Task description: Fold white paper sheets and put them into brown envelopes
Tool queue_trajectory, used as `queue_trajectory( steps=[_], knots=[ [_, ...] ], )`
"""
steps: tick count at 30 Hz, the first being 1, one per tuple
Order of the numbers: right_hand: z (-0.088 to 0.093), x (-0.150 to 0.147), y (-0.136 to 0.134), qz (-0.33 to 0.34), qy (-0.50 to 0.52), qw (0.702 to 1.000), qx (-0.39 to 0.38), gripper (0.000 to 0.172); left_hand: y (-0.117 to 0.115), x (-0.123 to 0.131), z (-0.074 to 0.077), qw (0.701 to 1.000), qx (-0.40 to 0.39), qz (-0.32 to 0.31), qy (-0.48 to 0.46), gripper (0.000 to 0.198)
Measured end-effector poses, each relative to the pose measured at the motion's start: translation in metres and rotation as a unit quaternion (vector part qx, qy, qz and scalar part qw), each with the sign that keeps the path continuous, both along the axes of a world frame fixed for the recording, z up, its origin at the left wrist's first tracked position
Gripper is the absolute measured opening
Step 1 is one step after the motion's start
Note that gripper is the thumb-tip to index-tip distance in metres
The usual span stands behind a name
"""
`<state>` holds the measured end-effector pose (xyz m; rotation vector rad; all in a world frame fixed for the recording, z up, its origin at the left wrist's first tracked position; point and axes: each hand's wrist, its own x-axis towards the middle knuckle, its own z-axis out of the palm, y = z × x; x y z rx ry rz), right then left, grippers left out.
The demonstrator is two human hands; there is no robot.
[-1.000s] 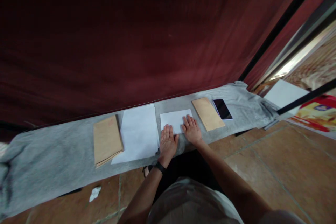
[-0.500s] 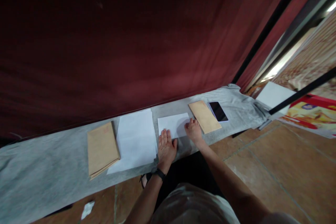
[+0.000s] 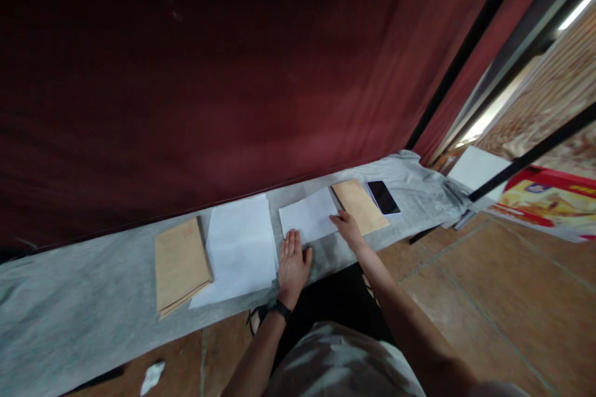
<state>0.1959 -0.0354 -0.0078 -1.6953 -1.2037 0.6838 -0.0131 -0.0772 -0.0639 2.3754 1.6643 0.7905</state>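
Observation:
A small folded white paper (image 3: 310, 214) lies on the grey cloth in front of me. My left hand (image 3: 293, 263), a dark band at its wrist, is flat with fingers stretched over the paper's lower left corner. At the paper's right edge, my right hand (image 3: 348, 227) has its thumb and fingers closed on that edge, and the far right corner looks slightly raised. Just beyond the right hand is a single brown envelope (image 3: 365, 205). Larger white sheets (image 3: 242, 245) are stacked to the left of my left hand.
Several brown envelopes (image 3: 181, 263) lie in a pile at the left, touching the white sheets. A phone (image 3: 384, 197) is right of the single envelope. The narrow cloth-covered table (image 3: 79, 310) runs along a dark red curtain (image 3: 209, 105). A red box (image 3: 549, 201) stands at the right.
The right side of the folded paper has lifted and shifted toward the curtain, its far edge now slanting. My right hand has turned slightly at that edge; my left hand stays nearly still.

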Motion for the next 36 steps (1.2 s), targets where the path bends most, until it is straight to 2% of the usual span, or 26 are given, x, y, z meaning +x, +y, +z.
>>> queue_trajectory(
  steps=[4,7,9,12,14,17,20,23,28,36],
  knots=[
    [0.033,0.006,-0.004,0.023,0.036,0.992,0.117,0.03,-0.001,-0.008,0.001,0.993,-0.013,-0.022,-0.119,0.057],
    [0.044,0.008,-0.016,0.073,-0.004,0.977,0.199,0.029,-0.004,-0.016,0.008,0.98,-0.006,-0.004,-0.201,0.052],
    [0.036,0.008,-0.029,0.125,-0.059,0.967,0.214,0.028,-0.005,-0.023,0.016,0.969,0.015,0.009,-0.245,0.049],
    [0.007,0.007,-0.054,0.208,-0.158,0.942,0.208,0.034,-0.002,-0.03,0.03,0.961,0.043,0.041,-0.271,0.046],
    [-0.017,0.006,-0.068,0.233,-0.219,0.93,0.18,0.039,0.003,-0.03,0.038,0.973,0.026,0.036,-0.226,0.047],
    [-0.044,0.005,-0.085,0.256,-0.28,0.912,0.154,0.046,0.011,-0.015,0.042,0.993,-0.038,-0.067,-0.084,0.05],
    [-0.06,0.005,-0.092,0.268,-0.309,0.897,0.167,0.045,0.014,0.013,0.039,0.976,-0.064,-0.199,0.053,0.052],
    [-0.068,0.006,-0.092,0.262,-0.314,0.894,0.183,0.043,0.018,0.04,0.032,0.957,-0.076,-0.255,0.117,0.052],
    [-0.073,0.009,-0.09,0.276,-0.298,0.893,0.192,0.046,0.044,0.055,0.024,0.95,-0.086,-0.257,0.157,0.054],
    [-0.071,0.007,-0.092,0.269,-0.287,0.904,0.167,0.046,0.096,0.032,0.013,0.97,-0.058,-0.162,0.174,0.053]
  ],
)
